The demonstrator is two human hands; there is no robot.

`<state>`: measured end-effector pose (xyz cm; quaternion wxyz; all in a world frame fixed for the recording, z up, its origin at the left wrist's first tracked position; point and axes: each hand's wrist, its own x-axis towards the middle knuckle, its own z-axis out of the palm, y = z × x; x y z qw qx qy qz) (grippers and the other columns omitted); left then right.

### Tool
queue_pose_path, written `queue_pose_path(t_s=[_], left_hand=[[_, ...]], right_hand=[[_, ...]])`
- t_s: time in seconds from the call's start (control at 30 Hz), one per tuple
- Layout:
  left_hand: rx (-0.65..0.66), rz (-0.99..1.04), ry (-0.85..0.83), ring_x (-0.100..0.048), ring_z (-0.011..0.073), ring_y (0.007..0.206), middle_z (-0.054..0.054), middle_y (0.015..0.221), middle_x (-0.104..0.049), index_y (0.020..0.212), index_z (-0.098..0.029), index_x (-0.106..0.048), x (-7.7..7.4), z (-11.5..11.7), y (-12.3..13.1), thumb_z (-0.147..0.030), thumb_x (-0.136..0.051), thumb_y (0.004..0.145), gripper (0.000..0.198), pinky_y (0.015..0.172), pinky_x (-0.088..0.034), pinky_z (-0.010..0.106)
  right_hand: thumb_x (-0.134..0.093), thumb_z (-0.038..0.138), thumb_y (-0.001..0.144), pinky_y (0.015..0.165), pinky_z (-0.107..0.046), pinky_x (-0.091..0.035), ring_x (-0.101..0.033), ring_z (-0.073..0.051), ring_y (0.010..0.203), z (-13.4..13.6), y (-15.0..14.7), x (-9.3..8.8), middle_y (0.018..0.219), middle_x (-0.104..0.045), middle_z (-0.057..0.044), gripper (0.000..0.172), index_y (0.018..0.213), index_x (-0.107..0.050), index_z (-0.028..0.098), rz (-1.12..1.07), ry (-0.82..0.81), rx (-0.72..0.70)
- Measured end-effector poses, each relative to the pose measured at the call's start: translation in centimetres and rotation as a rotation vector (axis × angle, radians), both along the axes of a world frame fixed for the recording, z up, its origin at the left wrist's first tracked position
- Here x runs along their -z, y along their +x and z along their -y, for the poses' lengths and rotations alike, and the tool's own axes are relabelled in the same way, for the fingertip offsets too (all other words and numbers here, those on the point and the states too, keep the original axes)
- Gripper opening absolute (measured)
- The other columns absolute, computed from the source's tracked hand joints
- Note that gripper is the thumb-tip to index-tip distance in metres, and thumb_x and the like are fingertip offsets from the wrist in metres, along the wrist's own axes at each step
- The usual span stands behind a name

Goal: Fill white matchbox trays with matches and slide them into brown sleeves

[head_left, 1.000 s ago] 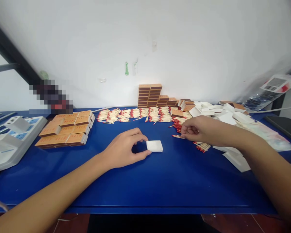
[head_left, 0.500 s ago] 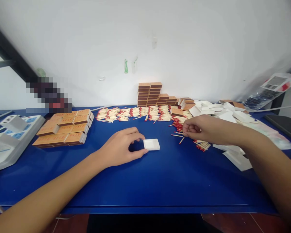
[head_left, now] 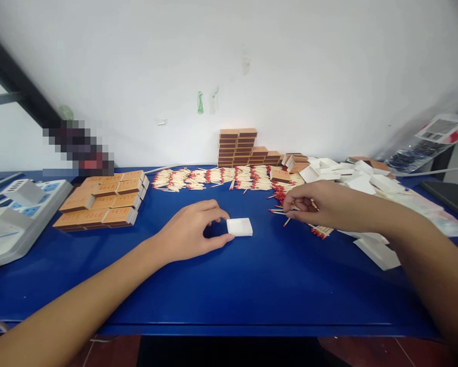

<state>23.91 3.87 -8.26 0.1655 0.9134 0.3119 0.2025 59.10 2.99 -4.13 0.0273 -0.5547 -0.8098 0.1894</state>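
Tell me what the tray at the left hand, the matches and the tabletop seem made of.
Tray: matte, probably card; dull white, straight-edged sides.
Matches: likely bare wood; pale sticks, red heads.
Tabletop: glossy blue, perhaps paint or laminate; soft sheen shows.

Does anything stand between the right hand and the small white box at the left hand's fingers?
Nothing that blocks, it seems: a few matches show just left of the right hand; beyond them, only blue tabletop shows up to the white box.
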Motion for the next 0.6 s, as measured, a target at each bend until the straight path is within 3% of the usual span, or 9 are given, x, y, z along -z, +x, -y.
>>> queue_pose_path(t_s=[0.33, 0.6], left_hand=[[0.005, -0.024, 0.014, -0.067, 0.0189, 0.087, 0.004, 0.102, -0.069, 0.12, -0.021, -0.077, -0.19, 0.12, -0.13, -0.04, -0.079, 0.1, 0.028, 0.076, -0.054, 0.033], [0.008, -0.028, 0.011, -0.068, 0.0189, 0.089, 0.004, 0.102, -0.07, 0.121, -0.021, -0.077, -0.17, 0.03, -0.04, -0.04, -0.079, 0.1, 0.028, 0.078, -0.054, 0.033]], right_hand=[[-0.062, 0.059, 0.1, 0.058, -0.031, -0.037, -0.052, -0.018, 0.065, -0.32, 0.5, 0.75, 0.075, -0.063, -0.002, 0.035, 0.092, -0.074, 0.027, 0.042, -0.136, 0.015], [-0.064, 0.058, 0.098, 0.058, -0.031, -0.034, -0.05, -0.016, 0.061, -0.44, -0.15, 0.88, 0.072, -0.063, -0.001, 0.034, 0.088, -0.068, 0.025, 0.044, -0.067, 0.04]])
